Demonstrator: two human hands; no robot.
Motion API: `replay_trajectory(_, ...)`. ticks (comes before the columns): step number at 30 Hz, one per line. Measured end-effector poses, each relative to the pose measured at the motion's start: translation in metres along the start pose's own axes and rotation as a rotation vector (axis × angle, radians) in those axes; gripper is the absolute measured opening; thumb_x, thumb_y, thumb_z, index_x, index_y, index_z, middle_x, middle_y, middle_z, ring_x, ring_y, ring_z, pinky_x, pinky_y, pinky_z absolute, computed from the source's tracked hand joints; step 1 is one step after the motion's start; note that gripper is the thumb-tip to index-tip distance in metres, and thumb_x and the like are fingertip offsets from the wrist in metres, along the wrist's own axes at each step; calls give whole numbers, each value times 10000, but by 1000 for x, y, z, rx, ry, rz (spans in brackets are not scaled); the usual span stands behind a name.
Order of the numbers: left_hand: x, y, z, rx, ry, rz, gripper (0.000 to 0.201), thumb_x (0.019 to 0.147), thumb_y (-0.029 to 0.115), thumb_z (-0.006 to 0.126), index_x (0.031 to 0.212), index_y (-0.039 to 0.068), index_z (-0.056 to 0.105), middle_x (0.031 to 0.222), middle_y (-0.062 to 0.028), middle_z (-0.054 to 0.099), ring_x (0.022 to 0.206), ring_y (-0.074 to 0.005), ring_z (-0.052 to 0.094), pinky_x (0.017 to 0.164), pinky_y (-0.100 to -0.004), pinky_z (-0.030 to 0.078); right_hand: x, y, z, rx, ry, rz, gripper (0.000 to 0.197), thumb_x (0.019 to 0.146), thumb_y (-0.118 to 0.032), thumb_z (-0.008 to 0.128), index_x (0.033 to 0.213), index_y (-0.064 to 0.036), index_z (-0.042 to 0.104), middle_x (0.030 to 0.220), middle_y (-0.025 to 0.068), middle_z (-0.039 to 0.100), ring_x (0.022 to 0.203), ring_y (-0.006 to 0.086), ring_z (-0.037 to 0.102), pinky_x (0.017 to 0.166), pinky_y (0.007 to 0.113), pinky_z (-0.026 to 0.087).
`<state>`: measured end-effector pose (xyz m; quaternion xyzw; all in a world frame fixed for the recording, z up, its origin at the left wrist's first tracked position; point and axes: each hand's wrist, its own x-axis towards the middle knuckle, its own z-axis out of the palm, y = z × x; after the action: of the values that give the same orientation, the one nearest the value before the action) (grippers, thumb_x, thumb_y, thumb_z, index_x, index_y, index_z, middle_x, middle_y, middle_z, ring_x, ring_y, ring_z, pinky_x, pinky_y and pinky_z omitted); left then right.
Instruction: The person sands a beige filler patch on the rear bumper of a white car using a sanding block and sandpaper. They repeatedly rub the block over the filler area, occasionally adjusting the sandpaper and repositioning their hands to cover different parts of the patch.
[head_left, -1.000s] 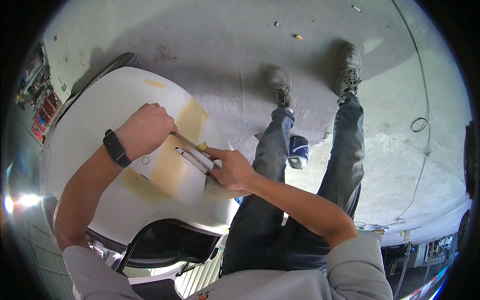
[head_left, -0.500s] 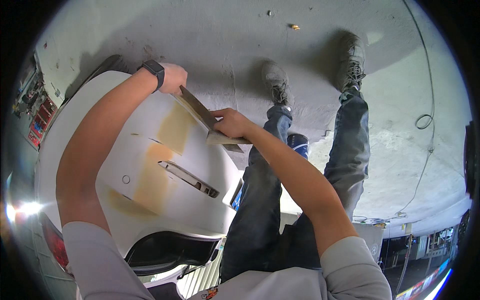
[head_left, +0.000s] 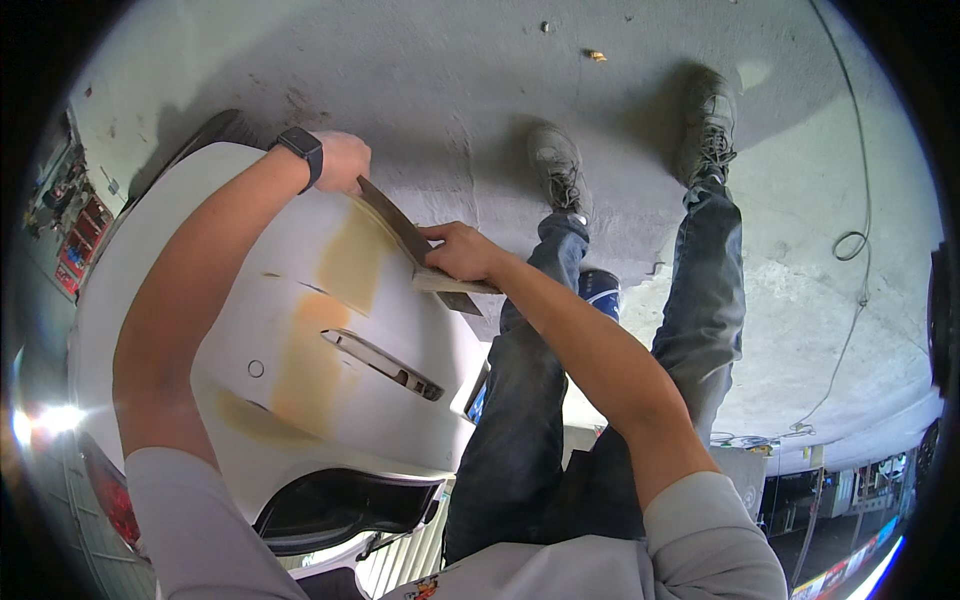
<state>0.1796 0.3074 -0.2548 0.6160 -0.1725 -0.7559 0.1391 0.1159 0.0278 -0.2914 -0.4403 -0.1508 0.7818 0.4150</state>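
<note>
A long, thin, dark flat strip (head_left: 396, 222) slants along the far edge of a white car panel (head_left: 230, 310). My left hand (head_left: 343, 160), with a black watch at the wrist, is closed at the strip's upper end; its fingertips are hidden. My right hand (head_left: 463, 252) pinches the strip toward its lower end. Under that hand a pale, tan-edged flat piece (head_left: 452, 284) crosses the strip; whether the two are joined I cannot tell. Yellowish filler patches (head_left: 352, 262) show on the panel, beside a long slotted recess (head_left: 384, 364).
A blue container (head_left: 600, 292) stands on the grey floor behind my leg. A thin cable (head_left: 866, 200) lies along the right. A red tail light (head_left: 112, 490) and a dark window (head_left: 345, 508) belong to the car. A red rack (head_left: 84, 240) is at far left.
The view has shifted slightly. The strip and both hands keep nearly the same place at the panel's edge, and the flat piece under my right hand looks a little more tilted.
</note>
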Motion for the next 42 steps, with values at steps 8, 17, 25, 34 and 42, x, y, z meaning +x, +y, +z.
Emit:
replay_trajectory(8, -44, 31, 1, -10, 115, -34, 207, 899, 148, 682, 1060, 158, 811, 975, -157, 758, 956, -379, 700, 886, -485, 546, -35, -30, 19, 153, 80, 117, 602, 777, -227, 664, 1370, -126, 680, 977, 225, 764, 898, 336, 750, 879, 389, 577)
replay_trajectory(17, -132, 94, 4, -25, 205, -141, 265, 861, 47, 657, 1049, 171, 797, 943, -114, 755, 979, -353, 680, 908, -454, 523, -108, -90, 54, 187, 159, 71, 611, 769, -135, 677, 1379, -101, 663, 1053, 223, 758, 919, 359, 744, 874, 380, 573)
replay_trajectory(25, -183, 141, 2, 108, 244, -186, 276, 875, 56, 615, 1004, 197, 814, 868, -76, 737, 945, -288, 678, 861, -430, 524, -151, -121, 58, 134, 105, 43, 558, 810, -134, 675, 1368, -134, 668, 1129, 193, 751, 954, 380, 734, 897, 392, 562)
replay_trajectory(34, -51, 50, -43, 58, 130, -31, 173, 895, 135, 667, 1000, 134, 805, 972, -153, 751, 992, -377, 678, 870, -468, 540, -59, -52, -19, 16, 150, 95, 563, 829, -190, 647, 1391, -147, 662, 1099, 221, 755, 988, 332, 738, 926, 377, 556)
replay_trajectory(42, 1, 6, -5, -22, -22, 13, 186, 890, 175, 665, 1006, 84, 780, 935, -206, 731, 896, -409, 686, 799, -495, 541, -12, -3, -12, 18, 28, 136, 555, 814, -256, 649, 1365, -195, 694, 1048, 236, 752, 940, 340, 739, 902, 393, 565)
